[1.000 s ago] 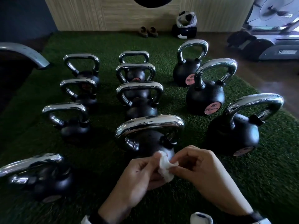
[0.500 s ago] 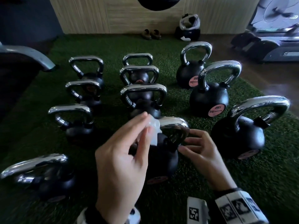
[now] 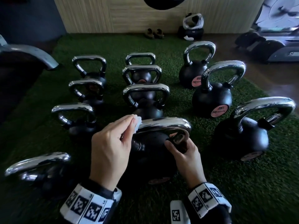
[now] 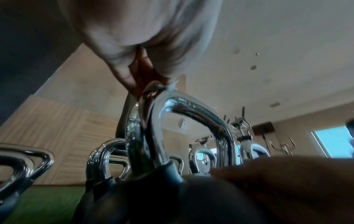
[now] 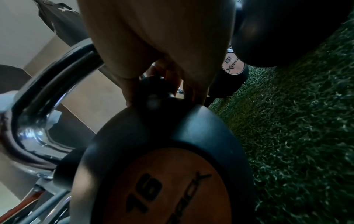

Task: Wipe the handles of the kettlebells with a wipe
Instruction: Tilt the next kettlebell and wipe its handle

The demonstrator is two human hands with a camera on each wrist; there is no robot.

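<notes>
The nearest middle kettlebell point(image 3: 150, 147), black with a chrome handle point(image 3: 163, 124), stands on the green turf in the head view. My left hand point(image 3: 132, 125) pinches a small white wipe point(image 3: 138, 121) against the handle's left end. The left wrist view shows the wipe point(image 4: 153, 88) squeezed between fingers on top of the handle point(image 4: 193, 110). My right hand point(image 3: 175, 141) grips the handle's right leg where it meets the black body. In the right wrist view my right hand point(image 5: 161, 84) curls round that base above the "16" label point(image 5: 162, 189).
Several other kettlebells stand in three rows on the turf point(image 3: 267, 183), the closest at right point(image 3: 242, 138) and at left point(image 3: 42, 168). A curved grey bar point(image 3: 32, 52) juts in at far left. Shoes point(image 3: 153, 33) and a bag point(image 3: 191, 29) lie by the wall.
Both hands held the wipe in front of the kettlebell. The left hand has carried it up onto the handle's left end, and the right hand has let go and gripped the handle's right leg.
</notes>
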